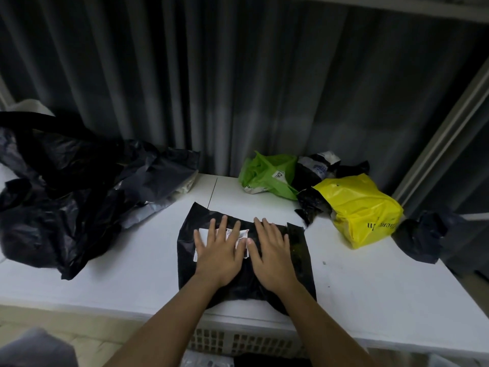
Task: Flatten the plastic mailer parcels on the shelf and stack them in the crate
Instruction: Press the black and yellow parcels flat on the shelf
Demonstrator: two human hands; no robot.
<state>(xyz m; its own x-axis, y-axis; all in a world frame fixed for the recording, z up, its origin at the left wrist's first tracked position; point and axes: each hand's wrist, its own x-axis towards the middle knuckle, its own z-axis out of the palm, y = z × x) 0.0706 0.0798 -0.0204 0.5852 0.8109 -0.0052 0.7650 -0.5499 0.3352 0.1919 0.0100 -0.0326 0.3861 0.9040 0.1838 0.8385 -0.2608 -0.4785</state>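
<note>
Crate (238, 340): where the view is nearest, a pale lattice wall is seen below the shelf's front edge, under the forearms; its inside is mostly hidden
Shelf (357, 292): a white flat surface, on which all the bags are laid
Black mailer (296, 250): laid flat on the shelf near the front edge, between the two piles; a white label (205, 233) is carried on its left half
Left hand (219, 256): pressed palm down on the label, fingers straight and spread, nothing gripped
Right hand (270, 256): pressed palm down just beside the left, fingers straight, nothing gripped; the thumbs are nearly touching
Black bags (66, 197): a crumpled heap is spread over the shelf's left side
Yellow parcel (362, 210): bulky, set to the right of the mailer, apart from it
Dark bag (420, 237): crumpled at the right edge, just beside the yellow parcel
Green bag (267, 173): placed at the back, with a black and white mailer (315, 168) touching its right side
Curtain (211, 88): grey folds are hung behind the shelf
</note>
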